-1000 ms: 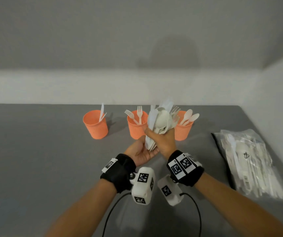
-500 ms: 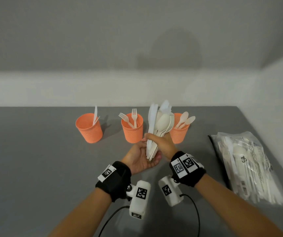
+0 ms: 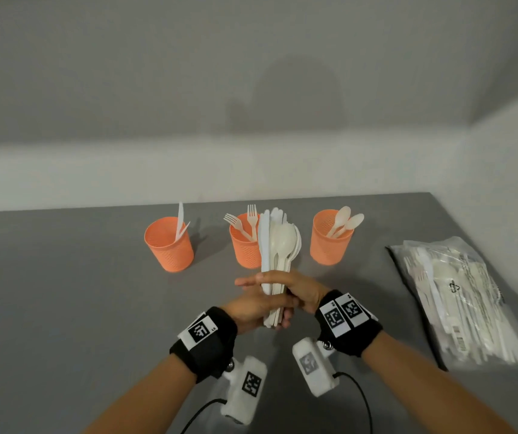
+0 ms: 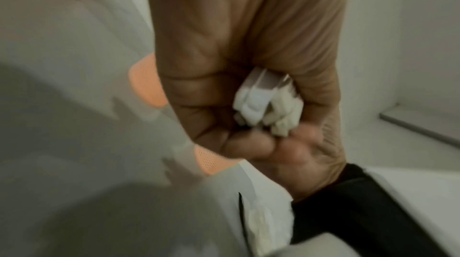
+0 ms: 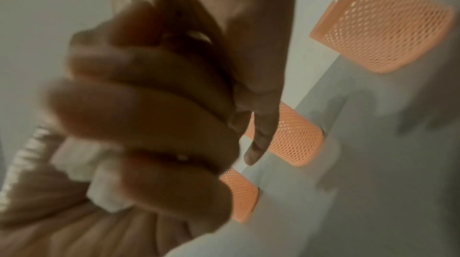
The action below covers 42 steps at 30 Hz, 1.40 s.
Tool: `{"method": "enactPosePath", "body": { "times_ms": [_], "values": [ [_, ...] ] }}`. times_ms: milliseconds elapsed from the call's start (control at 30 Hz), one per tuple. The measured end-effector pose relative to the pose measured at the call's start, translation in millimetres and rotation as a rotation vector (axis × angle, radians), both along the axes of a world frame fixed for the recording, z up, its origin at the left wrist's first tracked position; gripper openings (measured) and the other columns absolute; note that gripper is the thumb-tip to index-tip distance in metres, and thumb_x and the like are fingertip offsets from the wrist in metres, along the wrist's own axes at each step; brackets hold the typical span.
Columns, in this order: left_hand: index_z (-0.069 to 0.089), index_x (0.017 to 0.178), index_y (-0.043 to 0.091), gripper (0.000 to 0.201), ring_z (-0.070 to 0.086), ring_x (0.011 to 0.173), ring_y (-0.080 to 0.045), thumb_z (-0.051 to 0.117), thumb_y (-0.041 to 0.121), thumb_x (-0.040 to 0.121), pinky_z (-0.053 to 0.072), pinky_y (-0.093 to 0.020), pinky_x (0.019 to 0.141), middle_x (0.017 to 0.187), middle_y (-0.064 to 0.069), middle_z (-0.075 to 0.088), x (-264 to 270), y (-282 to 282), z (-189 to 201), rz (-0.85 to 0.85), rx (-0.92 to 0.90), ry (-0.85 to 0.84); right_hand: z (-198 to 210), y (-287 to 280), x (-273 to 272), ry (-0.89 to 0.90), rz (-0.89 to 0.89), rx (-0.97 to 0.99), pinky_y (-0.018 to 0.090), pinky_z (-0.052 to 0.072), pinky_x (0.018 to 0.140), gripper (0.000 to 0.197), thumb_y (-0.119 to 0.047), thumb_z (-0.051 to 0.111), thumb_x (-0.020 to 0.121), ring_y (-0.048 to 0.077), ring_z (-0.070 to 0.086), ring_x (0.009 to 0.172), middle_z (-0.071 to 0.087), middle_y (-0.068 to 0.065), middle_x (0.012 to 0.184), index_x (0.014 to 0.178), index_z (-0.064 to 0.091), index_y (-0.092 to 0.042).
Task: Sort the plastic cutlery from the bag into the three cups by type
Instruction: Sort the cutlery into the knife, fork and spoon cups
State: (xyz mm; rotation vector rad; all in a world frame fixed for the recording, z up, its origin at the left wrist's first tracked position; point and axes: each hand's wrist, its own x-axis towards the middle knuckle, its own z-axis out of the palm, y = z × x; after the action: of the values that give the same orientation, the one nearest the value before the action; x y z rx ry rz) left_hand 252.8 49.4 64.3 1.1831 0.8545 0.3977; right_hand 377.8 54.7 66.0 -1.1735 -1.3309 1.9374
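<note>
Three orange mesh cups stand in a row: the left cup (image 3: 169,245) has knives, the middle cup (image 3: 245,249) forks, the right cup (image 3: 329,242) spoons. A mixed cutlery bundle (image 3: 278,242) stands upright in front of the middle cup. My left hand (image 3: 251,308) grips its lower handles, thumb across the front. The handle ends (image 4: 268,103) show in the left wrist view. My right hand (image 3: 301,288) lies against the bundle just above, its fingers (image 3: 242,281) stretched straight out to the left. The clear bag (image 3: 458,296) of cutlery lies at the right.
The grey table (image 3: 63,308) ends at a pale wall behind the cups, and another wall runs along its right side beyond the bag. Cables hang from both wrist cameras near the front edge.
Both hands carried the bundle left, from in front of the spoon cup to the fork cup. My left hand closed round the handles and my right hand's fingers straightened.
</note>
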Motion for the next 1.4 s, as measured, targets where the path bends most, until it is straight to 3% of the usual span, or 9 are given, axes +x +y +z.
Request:
{"method": "enactPosePath", "body": {
  "times_ms": [133,200,333,500,633,733,867,1200,1400],
  "values": [
    [0.061,0.087,0.029,0.006,0.06,0.079,-0.011,0.062,0.036,0.086,0.047,-0.021,0.068,0.083,0.008,0.065,-18.4,7.9,4.7,-0.166,0.201,0.242,-9.0,3.8,-5.3,0.119,-0.163,-0.037,0.026,0.055,0.068,0.042,-0.031,0.056,0.083,0.013,0.068,0.088,0.072,0.002,0.101,0.115,0.063,-0.005],
    [0.065,0.085,0.03,0.024,0.06,0.077,-0.006,0.062,0.053,0.076,0.046,-0.017,0.068,0.082,0.012,0.067,-30.3,15.5,6.9,-0.12,0.183,0.306,-14.7,8.9,-6.3,0.224,-0.357,-0.063,0.026,0.055,0.067,0.025,-0.018,0.059,0.086,0.014,0.069,0.075,0.072,0.004,0.084,0.107,0.059,-0.004],
    [0.066,0.08,0.02,0.02,0.061,0.063,-0.001,0.054,0.031,0.092,0.044,-0.011,0.056,0.081,0.004,0.066,-42.6,28.9,13.6,0.185,0.206,0.238,-17.2,10.8,-4.6,0.268,-0.45,-0.057,0.022,0.047,0.05,0.012,-0.007,0.052,0.091,0.009,0.054,0.048,0.058,0.001,0.064,0.098,0.057,-0.015],
    [0.056,0.086,0.019,0.006,0.058,0.072,-0.012,0.055,0.02,0.092,0.046,-0.024,0.066,0.085,0.0,0.063,-39.4,45.0,15.8,0.446,0.255,0.129,-20.5,9.0,-11.0,0.211,-0.39,-0.035,0.019,0.04,0.043,0.013,-0.008,0.052,0.092,0.007,0.043,0.041,0.049,-0.005,0.052,0.096,0.057,-0.019],
    [0.058,0.079,0.019,0.014,0.055,0.063,-0.01,0.058,0.028,0.09,0.044,-0.02,0.057,0.078,0.0,0.061,-28.6,49.4,18.3,0.531,0.299,0.151,-18.1,9.5,-17.3,0.179,-0.375,-0.018,0.019,0.042,0.045,0.013,-0.009,0.053,0.092,0.007,0.045,0.043,0.048,-0.002,0.058,0.098,0.06,-0.019],
    [0.063,0.085,0.007,0.024,0.055,0.05,-0.005,0.06,0.03,0.088,0.042,-0.012,0.043,0.071,-0.001,0.061,-21.6,53.6,17.2,0.596,0.334,0.176,-16.1,9.9,-20.4,0.107,-0.348,0.004,0.02,0.044,0.048,0.008,-0.011,0.056,0.091,0.007,0.05,0.045,0.054,0.002,0.066,0.092,0.061,-0.017],
    [0.064,0.089,0.0,0.023,0.053,0.056,-0.013,0.053,0.019,0.093,0.041,-0.01,0.039,0.073,-0.008,0.061,-21.1,58.9,14.3,0.644,0.363,0.215,-15.5,9.6,-19.5,0.12,-0.354,0.016,0.02,0.05,0.053,0.01,-0.012,0.054,0.092,0.007,0.062,0.054,0.065,0.003,0.075,0.098,0.06,-0.016],
    [0.063,0.101,0.0,0.02,0.061,0.056,-0.013,0.051,0.014,0.094,0.054,-0.024,0.057,0.078,-0.008,0.065,-30.8,46.9,4.2,0.531,0.251,0.148,-21.5,10.9,-19.6,0.182,-0.393,-0.029,0.019,0.05,0.05,0.013,-0.01,0.053,0.092,0.008,0.066,0.057,0.067,0.004,0.082,0.102,0.06,-0.015],
    [0.056,0.104,-0.003,0.023,0.064,0.072,-0.027,0.039,0.013,0.098,0.055,-0.037,0.073,0.093,-0.022,0.066,-34.6,47.3,3.5,0.653,0.254,0.097,-25.4,12.0,-19.1,0.193,-0.335,-0.055,0.034,0.057,0.078,0.03,-0.013,0.055,0.091,0.028,0.067,0.092,0.067,0.018,0.108,0.12,0.059,-0.009]
  ]
}}
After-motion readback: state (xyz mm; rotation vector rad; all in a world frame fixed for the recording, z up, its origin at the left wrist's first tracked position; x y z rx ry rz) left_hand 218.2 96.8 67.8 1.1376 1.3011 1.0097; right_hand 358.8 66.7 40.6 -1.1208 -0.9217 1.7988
